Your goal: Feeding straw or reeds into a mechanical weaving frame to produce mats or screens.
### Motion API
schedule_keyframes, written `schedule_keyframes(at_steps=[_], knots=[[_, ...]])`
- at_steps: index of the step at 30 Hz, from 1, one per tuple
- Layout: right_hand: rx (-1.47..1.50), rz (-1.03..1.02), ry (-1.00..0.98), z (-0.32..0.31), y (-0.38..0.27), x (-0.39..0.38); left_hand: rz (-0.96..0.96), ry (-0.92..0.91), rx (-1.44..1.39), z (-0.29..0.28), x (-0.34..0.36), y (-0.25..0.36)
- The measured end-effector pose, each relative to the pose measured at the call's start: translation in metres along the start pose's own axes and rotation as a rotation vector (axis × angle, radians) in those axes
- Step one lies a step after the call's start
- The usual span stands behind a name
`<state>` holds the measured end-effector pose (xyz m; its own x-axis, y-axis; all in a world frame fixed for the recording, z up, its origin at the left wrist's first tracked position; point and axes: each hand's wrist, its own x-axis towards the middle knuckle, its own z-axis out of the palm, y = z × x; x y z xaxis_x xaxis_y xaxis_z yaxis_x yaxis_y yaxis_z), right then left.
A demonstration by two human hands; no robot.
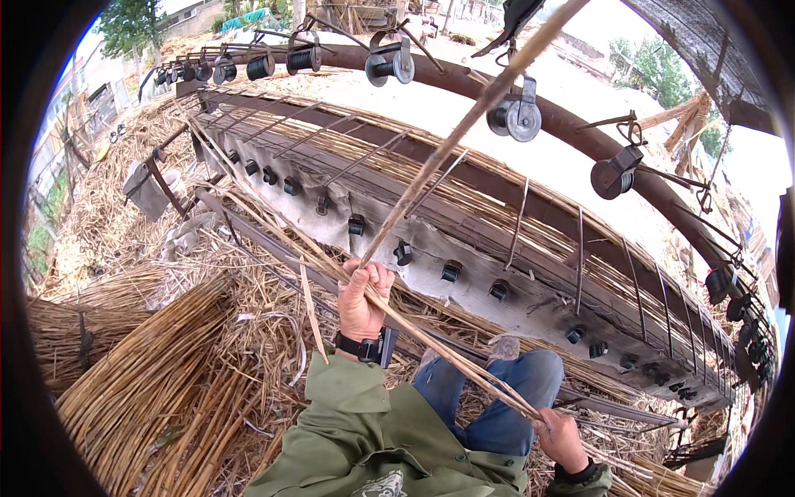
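My left hand [364, 290] is closed around pale reed stalks [451, 354] and a long, thicker stalk [439, 149] that rises up past the top of the picture. The reeds run diagonally from the upper left down to my right hand [561, 439], which grips them at lower right. Behind my hands a long rusty metal frame [447, 76] carries a row of hanging wire spools [517, 116]. Below it a grey strip [327, 228] has a row of small black fittings [403, 253], with metal prongs [522, 215] and more reeds lying along the frame above.
Tied reed bundles [137, 364] lie at lower left on loose straw [91, 207]. A grey container [149, 189] is beside the frame's left end. My legs [513, 398] are beneath the reeds. Dark netting [704, 45] hangs at top right; trees and a wall stand in the background.
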<state>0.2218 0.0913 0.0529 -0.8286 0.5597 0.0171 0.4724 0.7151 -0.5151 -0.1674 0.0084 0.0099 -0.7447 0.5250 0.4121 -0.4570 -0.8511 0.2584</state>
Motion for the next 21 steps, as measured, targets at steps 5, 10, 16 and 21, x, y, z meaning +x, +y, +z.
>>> schedule_keyframes(at_steps=[5,10,16,21], knots=[[-0.253,-0.023,0.154,-0.026,-0.013,-0.001,0.015,0.140,-0.054,-0.007,-0.011,-0.015],[-0.439,-0.079,0.196,-0.040,-0.014,0.001,-0.011,0.097,0.181,-0.016,-0.019,-0.002],[-0.293,-0.037,0.114,-0.019,-0.019,0.003,0.079,0.179,0.030,-0.034,-0.024,-0.003],[-0.444,-0.075,0.136,-0.017,-0.013,0.003,-0.096,0.491,0.324,-0.040,-0.047,0.005]])
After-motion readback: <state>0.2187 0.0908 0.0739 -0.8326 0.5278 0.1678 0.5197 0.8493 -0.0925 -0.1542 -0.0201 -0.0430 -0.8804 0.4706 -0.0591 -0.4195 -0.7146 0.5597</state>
